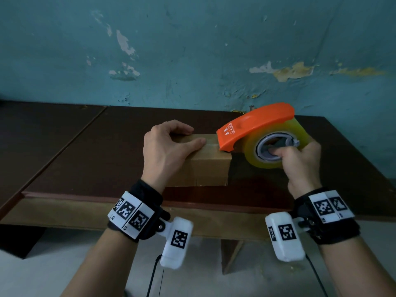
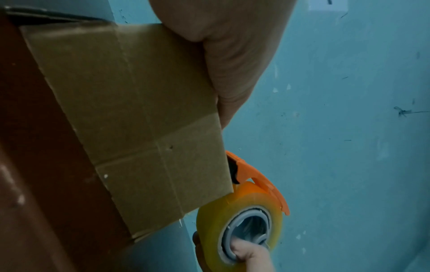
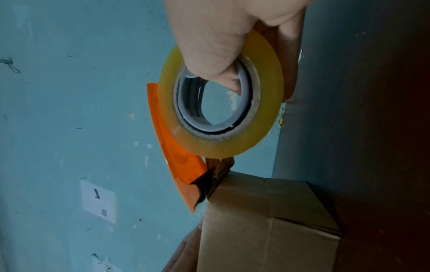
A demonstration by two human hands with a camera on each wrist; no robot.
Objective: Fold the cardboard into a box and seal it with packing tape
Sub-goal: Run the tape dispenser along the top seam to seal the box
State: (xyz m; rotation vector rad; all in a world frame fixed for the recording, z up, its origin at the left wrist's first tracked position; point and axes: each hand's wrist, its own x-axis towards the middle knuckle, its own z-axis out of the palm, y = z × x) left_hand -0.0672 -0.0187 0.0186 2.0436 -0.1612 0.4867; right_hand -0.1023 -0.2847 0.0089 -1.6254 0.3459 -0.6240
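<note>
Pressing box (image 1: pixel 201 166) top: left hand (image 1: pixel 165 151); right hand (image 1: pixel 300 166) fingers grasping tape dispenser (image 1: pixel 255 127); wall (image 1: pixel 192 50) behind.

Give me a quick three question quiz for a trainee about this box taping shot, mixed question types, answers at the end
1. True or false: the left hand rests on top of the cardboard box.
2. Which part of the orange tape dispenser meets the box's top right edge? A. its cutter end B. the grey core C. nothing, it is held clear
3. Fill in: the right hand holds the dispenser with fingers hooked through the tape roll's ____.

Key: 1 true; 2 A; 3 core
</note>
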